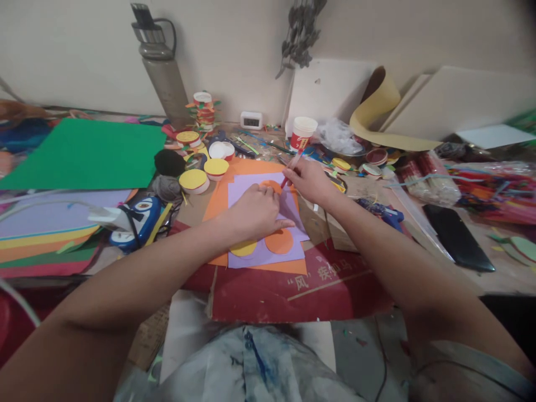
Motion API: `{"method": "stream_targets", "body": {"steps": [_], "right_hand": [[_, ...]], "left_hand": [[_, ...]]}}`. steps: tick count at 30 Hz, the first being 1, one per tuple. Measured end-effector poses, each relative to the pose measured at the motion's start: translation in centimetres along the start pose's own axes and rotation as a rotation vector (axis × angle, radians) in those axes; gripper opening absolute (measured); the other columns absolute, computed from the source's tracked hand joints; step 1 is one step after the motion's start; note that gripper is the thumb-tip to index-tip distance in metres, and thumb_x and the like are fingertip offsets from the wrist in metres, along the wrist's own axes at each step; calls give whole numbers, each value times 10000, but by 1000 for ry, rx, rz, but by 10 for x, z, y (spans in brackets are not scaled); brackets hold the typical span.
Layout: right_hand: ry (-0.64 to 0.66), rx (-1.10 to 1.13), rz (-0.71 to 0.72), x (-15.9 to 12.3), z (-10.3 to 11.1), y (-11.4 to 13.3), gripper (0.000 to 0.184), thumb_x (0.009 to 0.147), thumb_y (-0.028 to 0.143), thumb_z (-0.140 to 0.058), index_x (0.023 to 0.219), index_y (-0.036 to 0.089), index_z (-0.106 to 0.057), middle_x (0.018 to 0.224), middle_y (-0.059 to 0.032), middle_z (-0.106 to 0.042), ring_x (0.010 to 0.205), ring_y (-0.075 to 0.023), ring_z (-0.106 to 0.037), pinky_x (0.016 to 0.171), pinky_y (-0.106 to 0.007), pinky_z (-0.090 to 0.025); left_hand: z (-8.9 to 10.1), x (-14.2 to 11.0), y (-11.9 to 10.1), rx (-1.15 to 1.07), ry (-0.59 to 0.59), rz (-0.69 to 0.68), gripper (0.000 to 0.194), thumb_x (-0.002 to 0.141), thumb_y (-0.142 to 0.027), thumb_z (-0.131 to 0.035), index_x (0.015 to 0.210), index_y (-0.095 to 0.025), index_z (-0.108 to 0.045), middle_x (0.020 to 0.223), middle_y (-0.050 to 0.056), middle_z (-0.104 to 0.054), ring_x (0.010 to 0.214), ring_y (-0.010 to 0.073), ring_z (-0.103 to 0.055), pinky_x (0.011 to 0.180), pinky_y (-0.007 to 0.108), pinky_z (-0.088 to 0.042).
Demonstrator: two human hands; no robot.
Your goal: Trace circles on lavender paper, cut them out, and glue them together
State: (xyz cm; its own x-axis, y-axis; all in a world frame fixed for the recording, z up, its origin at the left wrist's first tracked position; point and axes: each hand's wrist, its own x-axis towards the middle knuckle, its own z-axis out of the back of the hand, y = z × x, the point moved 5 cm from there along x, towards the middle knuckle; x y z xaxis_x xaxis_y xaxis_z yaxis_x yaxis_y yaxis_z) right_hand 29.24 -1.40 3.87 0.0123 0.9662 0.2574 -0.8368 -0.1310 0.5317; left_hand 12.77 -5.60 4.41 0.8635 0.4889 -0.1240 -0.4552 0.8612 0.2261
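Observation:
My right hand [309,177] is closed around a red pen [285,183], its tip down beside an orange paper circle [272,185]. That circle lies on purple paper [288,259], partly under the fingers of my left hand [256,212]. The left hand rests flat on the paper, fingers stretched out and thumb apart. Near its thumb lies a second orange circle [279,241], and a yellow circle [243,248] shows partly below the wrist. Orange sheets [215,209] stick out from under the purple paper, on a piece of red cardboard [259,296].
Yellow-topped paper cup pieces [194,181] stand left of the papers. Green sheets [92,151], a blue power strip [138,220] and a tall bottle [161,78] are further left. A paper cup [303,134] stands behind; a blue glue gun [387,215] and black phone [458,237] lie right.

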Motion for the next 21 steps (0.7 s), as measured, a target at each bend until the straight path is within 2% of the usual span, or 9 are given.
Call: {"method": "stream_targets", "body": {"steps": [4,7,11,14,16,18,21], "right_hand": [[-62,31,27,-7,4,-4,218,1047,232,-631,831,220,-659,815,-61,-773,809,-228,-708,828,-344,-517],[-211,68,23,-12,13,-5,233,1092,345,-603,918,219,-692,821,-62,-756,802,-240,-712,818,-364,-535],[-389,131,33,-22,21,2,398,1144,575,-521,1053,233,-704,875,-84,-755,823,-257,-745,818,-394,-567],[-452,187,41,-29,20,5,519,1147,688,-431,1135,245,-702,926,-100,-765,844,-257,-759,821,-405,-587],[-475,212,21,-33,17,1,561,1146,719,-389,1169,251,-697,931,-101,-763,852,-255,-754,829,-409,-598],[-479,221,-24,-36,12,-5,571,1145,722,-381,1182,250,-700,923,-99,-759,867,-256,-750,842,-413,-605],[-462,217,-103,-40,9,-15,550,1143,699,-411,1198,244,-716,925,-106,-763,887,-264,-751,860,-422,-613]], "left_hand": [[3,-1,-1,-15,-1,8,805,1150,-678,-423,1459,15,-694,1438,276,-740,1333,394,-701,1048,448,-483],[4,0,2,-48,-9,28,686,1164,-604,-459,1425,-26,-723,1451,253,-748,1292,383,-734,1029,450,-498],[2,6,14,-113,-38,75,463,1193,-370,-409,1339,-127,-775,1378,168,-807,1177,331,-789,1011,459,-523],[-3,12,29,-198,-126,130,411,1141,-222,-437,1371,-132,-765,1382,163,-806,1253,316,-764,1071,465,-534],[-6,15,38,-298,-271,119,380,1103,-247,-531,1379,-126,-761,1469,172,-759,1352,307,-716,1134,439,-539],[-12,18,46,-361,-366,132,437,1047,-321,-656,1436,-139,-734,1554,188,-703,1452,327,-653,1211,456,-518],[-27,25,57,-439,-348,173,599,987,-387,-747,1527,-137,-676,1619,203,-659,1511,355,-617,1272,498,-489]]}}
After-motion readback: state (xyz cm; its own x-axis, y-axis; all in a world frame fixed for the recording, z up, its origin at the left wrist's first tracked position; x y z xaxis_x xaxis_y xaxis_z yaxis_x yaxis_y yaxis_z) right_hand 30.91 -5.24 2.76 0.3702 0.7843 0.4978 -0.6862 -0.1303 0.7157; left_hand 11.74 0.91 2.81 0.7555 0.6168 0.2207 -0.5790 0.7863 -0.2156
